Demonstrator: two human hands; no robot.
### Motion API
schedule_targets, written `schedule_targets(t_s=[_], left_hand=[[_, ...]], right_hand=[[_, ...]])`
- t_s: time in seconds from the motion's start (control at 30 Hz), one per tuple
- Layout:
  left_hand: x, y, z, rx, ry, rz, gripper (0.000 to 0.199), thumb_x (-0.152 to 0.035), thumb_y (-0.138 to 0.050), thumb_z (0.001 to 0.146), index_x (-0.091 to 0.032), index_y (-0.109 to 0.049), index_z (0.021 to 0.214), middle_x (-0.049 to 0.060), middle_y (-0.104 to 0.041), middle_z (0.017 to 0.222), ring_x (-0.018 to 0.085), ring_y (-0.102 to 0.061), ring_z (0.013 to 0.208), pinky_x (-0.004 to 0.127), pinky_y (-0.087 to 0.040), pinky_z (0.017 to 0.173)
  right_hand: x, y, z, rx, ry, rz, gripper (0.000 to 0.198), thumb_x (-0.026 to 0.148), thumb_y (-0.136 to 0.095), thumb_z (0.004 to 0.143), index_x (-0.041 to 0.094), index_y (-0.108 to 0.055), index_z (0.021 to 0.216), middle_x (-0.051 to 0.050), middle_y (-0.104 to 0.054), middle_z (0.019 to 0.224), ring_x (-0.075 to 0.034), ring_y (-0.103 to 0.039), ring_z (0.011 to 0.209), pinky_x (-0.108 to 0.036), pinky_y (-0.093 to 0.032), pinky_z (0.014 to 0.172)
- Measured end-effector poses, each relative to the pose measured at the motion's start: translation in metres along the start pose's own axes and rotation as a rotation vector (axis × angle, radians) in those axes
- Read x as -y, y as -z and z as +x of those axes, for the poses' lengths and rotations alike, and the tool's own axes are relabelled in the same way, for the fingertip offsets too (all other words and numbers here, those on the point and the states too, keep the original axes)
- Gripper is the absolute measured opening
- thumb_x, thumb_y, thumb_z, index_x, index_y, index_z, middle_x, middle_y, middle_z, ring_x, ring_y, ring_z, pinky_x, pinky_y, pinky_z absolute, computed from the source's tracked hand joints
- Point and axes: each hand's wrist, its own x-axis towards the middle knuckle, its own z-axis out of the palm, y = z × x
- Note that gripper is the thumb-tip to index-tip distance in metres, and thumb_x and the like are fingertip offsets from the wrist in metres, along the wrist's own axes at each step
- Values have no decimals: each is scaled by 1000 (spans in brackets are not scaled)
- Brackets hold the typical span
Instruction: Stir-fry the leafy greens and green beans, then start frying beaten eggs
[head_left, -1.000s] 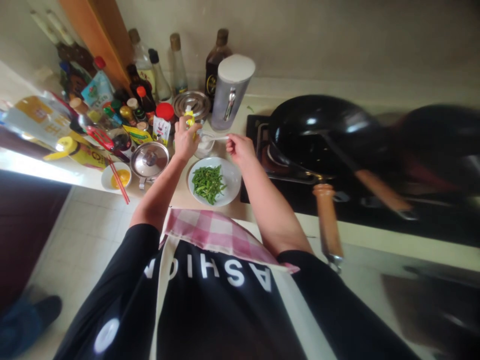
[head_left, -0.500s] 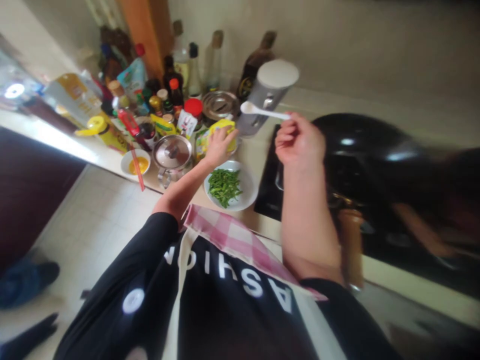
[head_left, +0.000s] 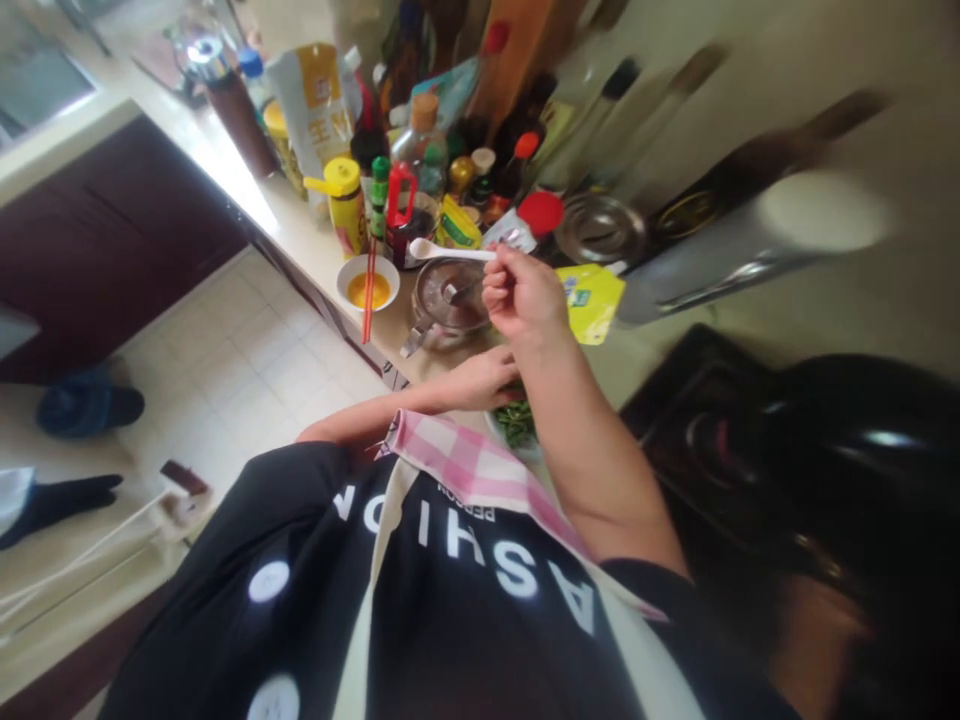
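Note:
My right hand (head_left: 525, 295) is closed on the handle of a small white spoon (head_left: 450, 251), held level above a lidded glass pot (head_left: 450, 300). My left hand (head_left: 487, 380) is low, behind my right forearm, beside a plate of chopped green vegetables (head_left: 514, 425). My forearm covers its fingertips, so I cannot make out whether they grip anything. Most of the plate is hidden too. A yellow packet (head_left: 592, 303) lies just past my right wrist.
A white bowl (head_left: 346, 290) of yellow egg with red chopsticks (head_left: 369, 300) stands near the counter edge. Behind are a yellow bottle (head_left: 346, 205), a red-lidded jar (head_left: 541, 214) and a grey canister (head_left: 682, 265). At right, a black wok (head_left: 862, 430) sits on the stove.
My left hand has come off the yellow packet and drawn back to the plate. My right hand has carried the spoon left, over the pot. The view has swung left.

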Motion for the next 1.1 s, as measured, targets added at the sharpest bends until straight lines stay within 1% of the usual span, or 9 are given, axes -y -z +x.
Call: schedule_targets(t_s=[0.13,0.2,0.3,0.33,0.4,0.53,0.63,0.77,1.1], left_hand=[[-22,52,-107,165,262,-312,17,-25,-64,89,-13,-73,95,6,-72,81,15,-66,69,26,-53,71],[-19,77,-151,-95,578,-363,25,-33,-58,94,-14,-68,81,1,-63,64,11,-57,56,23,-47,57],[1,103,-182,-713,996,-355,21,-32,-51,99,-17,-59,87,-1,-59,68,8,-52,54,18,-41,50],[10,108,-183,-850,1084,-400,17,-32,-52,99,-18,-57,92,0,-61,76,7,-55,58,17,-42,51],[29,113,-171,-936,1187,-617,19,-37,-56,98,-19,-54,100,3,-64,91,9,-63,66,19,-49,55],[53,117,-138,-780,1158,-1155,30,-45,-62,95,-16,-54,101,7,-67,90,13,-68,66,24,-54,56],[59,123,-133,-759,1111,-1289,21,-31,-64,95,-12,-56,91,2,-61,68,5,-53,46,13,-37,42],[60,135,-147,-816,1086,-1205,15,-18,-58,96,-12,-56,83,-8,-43,52,0,-28,35,10,-16,36],[71,136,-152,-836,1137,-874,13,-19,-54,95,-16,-52,83,-7,-46,51,1,-30,34,13,-15,36]], right_hand=[[-14,-22,9,8,-41,-40,10,19,-68,86,15,-58,84,8,-50,58,2,-44,43,-6,-31,37],[-19,-25,14,6,-38,-46,9,17,-66,87,14,-58,84,8,-49,58,2,-44,43,-6,-31,37],[-28,-25,21,-18,-45,-58,8,16,-64,87,14,-58,83,8,-48,57,1,-43,43,-6,-30,37],[-31,-25,22,-17,-47,-65,8,16,-65,87,14,-58,83,8,-48,57,1,-43,43,-6,-30,37],[-35,-24,25,-4,-31,-82,11,18,-68,85,15,-57,83,9,-49,57,1,-43,43,-6,-30,37],[-40,-26,29,-33,2,-120,10,17,-67,84,14,-58,81,8,-49,56,1,-44,43,-8,-30,37],[-41,-29,31,-58,3,-128,10,17,-67,84,14,-58,81,8,-49,55,1,-44,43,-8,-30,37],[-42,-31,32,-44,10,-109,11,18,-69,83,14,-59,80,8,-50,56,0,-45,44,-8,-30,37],[-47,-35,36,-54,30,-129,15,21,-72,82,14,-59,79,8,-52,56,0,-46,44,-8,-31,38]])
